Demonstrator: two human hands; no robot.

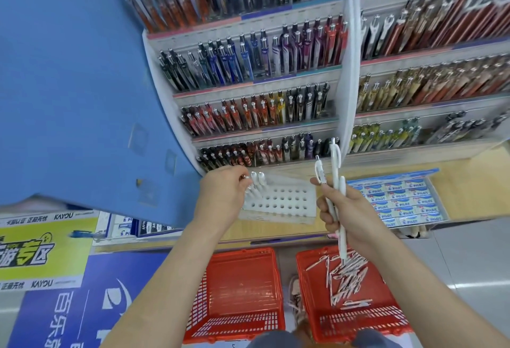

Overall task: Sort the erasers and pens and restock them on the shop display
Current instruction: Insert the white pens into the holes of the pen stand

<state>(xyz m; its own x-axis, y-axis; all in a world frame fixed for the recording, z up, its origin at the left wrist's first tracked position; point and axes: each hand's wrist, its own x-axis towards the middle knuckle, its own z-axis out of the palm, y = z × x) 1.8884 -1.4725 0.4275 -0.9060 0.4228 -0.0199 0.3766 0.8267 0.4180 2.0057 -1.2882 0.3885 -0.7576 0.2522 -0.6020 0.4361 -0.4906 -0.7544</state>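
head view, steeply down, close over pen display

Three white pens upright, centre right. Two more in holed tray, centre. Loose pens heaped, lower-right red basket. Pilot erasers boxed, right.

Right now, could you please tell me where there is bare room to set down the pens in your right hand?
Free: the holes of the pen rack right of the left hand; the bare wooden counter right of the eraser box; the empty left red basket. Crowded: the right red basket, strewn with loose pens, and the display tiers, packed full.
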